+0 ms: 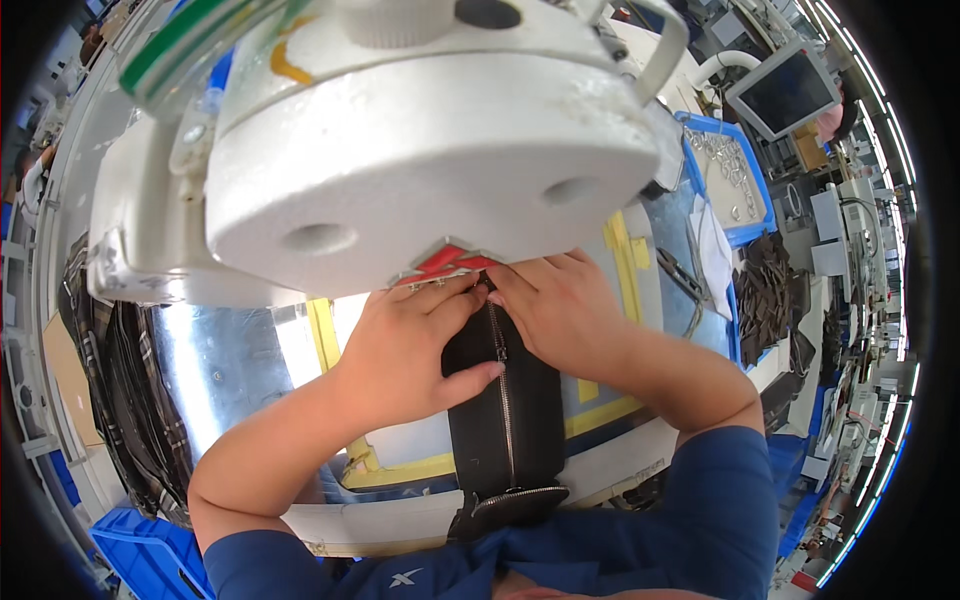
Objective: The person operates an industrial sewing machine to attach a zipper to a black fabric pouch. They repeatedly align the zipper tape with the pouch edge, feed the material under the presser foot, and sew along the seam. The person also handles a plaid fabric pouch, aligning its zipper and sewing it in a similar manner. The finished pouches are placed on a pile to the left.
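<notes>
A long black strip of material with a metal zipper [505, 420] down its middle lies beneath the white head of a sewing machine [430, 190]. My left hand [405, 345] rests flat on the strip's left side, thumb stretched out toward the zipper. My right hand [560, 310] lies on its right side, with thumb and index finger close to the zipper's far end. The machine head hides some of my fingertips, the needle area and the strip's far end. Toward my body, the strip's near end bends over the table edge, showing a zipper edge.
Dark and plaid fabric pieces [140, 400] hang in a stack at the left, above a blue crate [150, 550]. To the right are scissors [683, 275], a blue tray [735, 175] of small metal parts and a pile of dark pieces [770, 290]. Yellow tape [400, 472] marks the work surface.
</notes>
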A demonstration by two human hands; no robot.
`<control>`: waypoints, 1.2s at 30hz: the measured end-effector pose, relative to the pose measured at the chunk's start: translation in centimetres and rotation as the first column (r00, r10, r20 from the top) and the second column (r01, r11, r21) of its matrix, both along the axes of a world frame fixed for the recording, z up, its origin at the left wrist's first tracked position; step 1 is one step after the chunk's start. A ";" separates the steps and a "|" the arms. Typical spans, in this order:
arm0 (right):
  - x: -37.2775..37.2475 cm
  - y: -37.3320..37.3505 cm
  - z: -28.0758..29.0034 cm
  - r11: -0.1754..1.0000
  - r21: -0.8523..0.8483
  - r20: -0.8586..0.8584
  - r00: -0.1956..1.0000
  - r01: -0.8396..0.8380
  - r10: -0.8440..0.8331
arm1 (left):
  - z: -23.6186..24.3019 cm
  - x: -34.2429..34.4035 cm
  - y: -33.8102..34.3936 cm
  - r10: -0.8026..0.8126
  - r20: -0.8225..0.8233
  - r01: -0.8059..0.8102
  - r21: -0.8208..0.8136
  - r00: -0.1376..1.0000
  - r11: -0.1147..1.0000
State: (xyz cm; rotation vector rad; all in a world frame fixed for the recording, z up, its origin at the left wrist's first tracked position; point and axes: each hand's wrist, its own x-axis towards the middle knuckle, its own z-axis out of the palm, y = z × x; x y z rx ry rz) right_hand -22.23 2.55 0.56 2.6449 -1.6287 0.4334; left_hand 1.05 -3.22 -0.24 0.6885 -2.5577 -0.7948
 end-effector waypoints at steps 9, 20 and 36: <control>0.2 -0.2 -0.8 0.998 -0.065 0.050 0.999 0.008 -0.005 | 0.0 0.1 0.0 0.006 0.015 -0.006 0.032 1.000 0.999; 3.7 -2.0 -0.4 0.998 0.012 0.003 0.998 0.058 -0.058 | 1.9 2.0 -0.3 0.126 0.202 -0.123 -0.028 0.971 0.992; 3.6 -1.7 -1.0 0.997 -0.057 -0.018 0.999 0.046 -0.047 | 2.3 1.9 -0.4 0.117 0.174 -0.096 -0.123 0.978 0.988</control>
